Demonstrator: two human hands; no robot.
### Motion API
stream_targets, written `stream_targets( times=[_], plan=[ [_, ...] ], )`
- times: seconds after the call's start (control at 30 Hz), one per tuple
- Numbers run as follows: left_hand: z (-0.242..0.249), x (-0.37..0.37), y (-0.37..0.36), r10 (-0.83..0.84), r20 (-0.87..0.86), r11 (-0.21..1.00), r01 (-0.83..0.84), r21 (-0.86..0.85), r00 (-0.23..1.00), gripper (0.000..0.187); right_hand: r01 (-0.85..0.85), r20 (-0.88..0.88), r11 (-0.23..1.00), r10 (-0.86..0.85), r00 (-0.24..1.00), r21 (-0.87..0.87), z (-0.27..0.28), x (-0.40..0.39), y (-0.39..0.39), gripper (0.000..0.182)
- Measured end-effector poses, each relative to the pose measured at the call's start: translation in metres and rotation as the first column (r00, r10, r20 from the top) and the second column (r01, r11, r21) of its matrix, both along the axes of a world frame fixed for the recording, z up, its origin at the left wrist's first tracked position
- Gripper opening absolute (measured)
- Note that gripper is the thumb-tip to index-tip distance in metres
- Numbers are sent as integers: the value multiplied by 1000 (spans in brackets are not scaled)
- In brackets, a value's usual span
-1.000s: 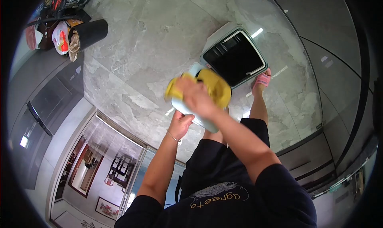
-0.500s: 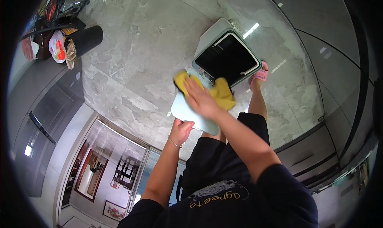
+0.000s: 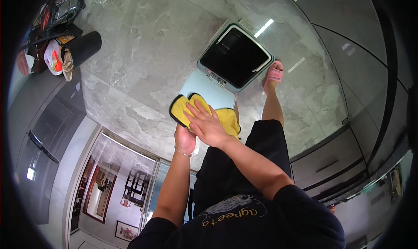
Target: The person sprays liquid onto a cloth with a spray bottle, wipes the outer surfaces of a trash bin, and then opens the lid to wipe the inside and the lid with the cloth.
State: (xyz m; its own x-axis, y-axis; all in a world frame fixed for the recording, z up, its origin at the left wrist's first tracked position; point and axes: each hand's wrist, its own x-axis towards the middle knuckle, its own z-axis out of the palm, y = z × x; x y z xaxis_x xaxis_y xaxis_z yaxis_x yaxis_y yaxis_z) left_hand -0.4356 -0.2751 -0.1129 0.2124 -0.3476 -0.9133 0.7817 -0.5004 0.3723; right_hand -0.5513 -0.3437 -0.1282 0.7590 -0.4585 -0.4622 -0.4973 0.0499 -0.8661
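At the middle of the view, the yellow cloth (image 3: pixel 204 115) is lying pressed flat on the pale blue lid (image 3: pixel 209 94) of the open bin (image 3: pixel 235 57), near the lid's near edge. The right hand (image 3: pixel 204 125) is resting on top of the cloth, its fingers (image 3: pixel 191 114) spread apart and flat, pinning the cloth to the lid rather than gripping it. The left hand (image 3: pixel 185 140) is sitting just beneath, at the lid's near edge, seemingly steadying it; its fingers are hidden behind the lid and cloth, so I cannot tell how they are closed. By my reading, the wiping of the lid is under way, and the next stroke is calling for even pressure while the lid is braced from below. Beyond the lid, the bin's dark opening is gaping on the grey marble floor (image 3: pixel 148 44). Well apart at far left, a black cylinder (image 3: pixel 82 48) is lying beside some bags.
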Motion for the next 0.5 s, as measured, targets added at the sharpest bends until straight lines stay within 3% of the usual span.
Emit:
stream_targets(
  times=[0.1,0.17,0.2,0.23,0.33,0.37,0.43,0.5],
  plan=[
    [2,-8,-9,98,77,995,-98,0,992,49,88,-47,996,-86,995,35,11,-27,-2,38],
    [3,-11,-18,119,81,993,-121,12,990,52,272,-50,958,-277,960,-88,-14,-71,28,29],
    [5,-13,-21,125,63,992,-126,16,990,55,400,-195,908,-418,887,-123,-27,-87,44,21],
    [9,-17,-30,86,74,994,-91,55,993,51,567,-268,824,-549,792,-12,-45,-101,46,18],
    [8,-21,-44,-87,124,984,66,168,988,44,568,-248,813,-581,775,-130,-97,-147,7,15],
    [7,-22,-46,-151,141,970,119,210,979,42,579,-159,701,-683,713,-416,-100,-147,-22,19],
    [8,-20,-48,-80,104,985,62,161,991,40,430,-93,561,-678,730,-707,-105,-145,-90,25],
    [11,-23,-53,-2,106,993,-11,121,994,39,344,-158,682,-559,814,-645,-145,-155,-81,28]
  ],
)
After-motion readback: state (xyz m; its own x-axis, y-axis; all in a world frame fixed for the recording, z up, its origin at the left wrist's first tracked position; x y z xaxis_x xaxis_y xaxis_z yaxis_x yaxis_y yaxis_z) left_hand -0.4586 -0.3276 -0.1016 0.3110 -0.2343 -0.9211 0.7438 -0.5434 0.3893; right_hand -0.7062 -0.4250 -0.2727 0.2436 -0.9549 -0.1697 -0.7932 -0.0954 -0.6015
